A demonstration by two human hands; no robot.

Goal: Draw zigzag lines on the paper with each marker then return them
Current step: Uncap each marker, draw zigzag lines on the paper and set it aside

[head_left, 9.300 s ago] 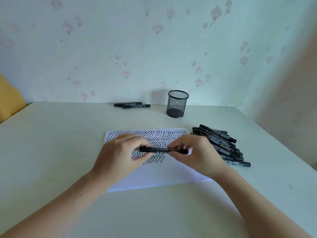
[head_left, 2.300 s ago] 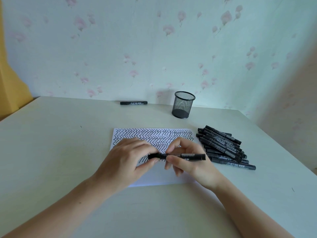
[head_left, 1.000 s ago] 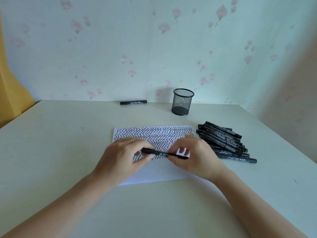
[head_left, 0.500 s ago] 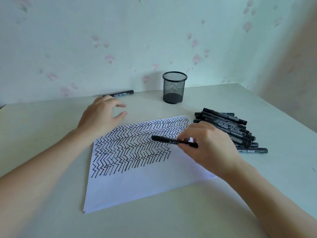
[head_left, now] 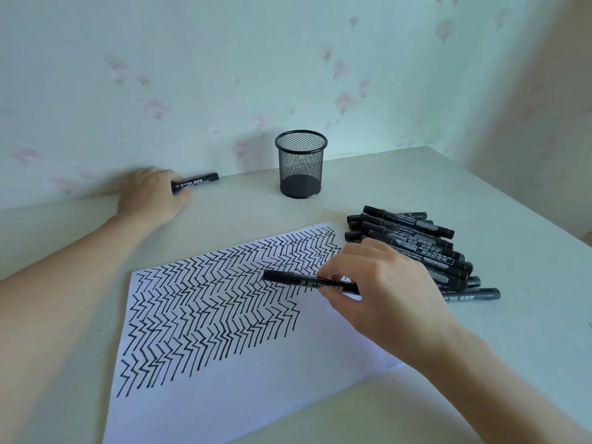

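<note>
1. Head view, room: pale off-white tabletop (head_left: 400, 187) set into a corner. Back wall is light blue-green wallpaper with faint pink flowers (head_left: 224, 75); side wall at right is beige.
2. On the surface: empty round black wire-mesh pen cup (head_left: 301, 168) upright near the back wall. White sheet of paper (head_left: 243, 389) lies skewed in the middle, its upper half filled with rows of black zigzag lines (head_left: 217, 309), lower part blank.
3. Heap of capped black markers (head_left: 413, 241) lies on the table just off the paper's right edge.
4. Right hand (head_left: 381, 290) over the paper's right side, fingers and thumb pinching a slim black marker (head_left: 307, 281) near its rear end. Marker lies near level, front end pointing left above the zigzags. Tip contact with the paper: can't tell.
5. Left hand (head_left: 150, 197) reached out to the back wall, fingers curled over the left end of a single black marker with white print (head_left: 195, 181) lying on the table. Likely a grip, but the fingers hide the contact.
6. Versus 0.5 s ago: left hand was open and short of that far marker, now it is on it. Right hand and its marker are about where they were. Camera has tilted down and closer.
7. Versus 1.0 s ago: both hands were on the one marker over the paper; now only the right.
</note>
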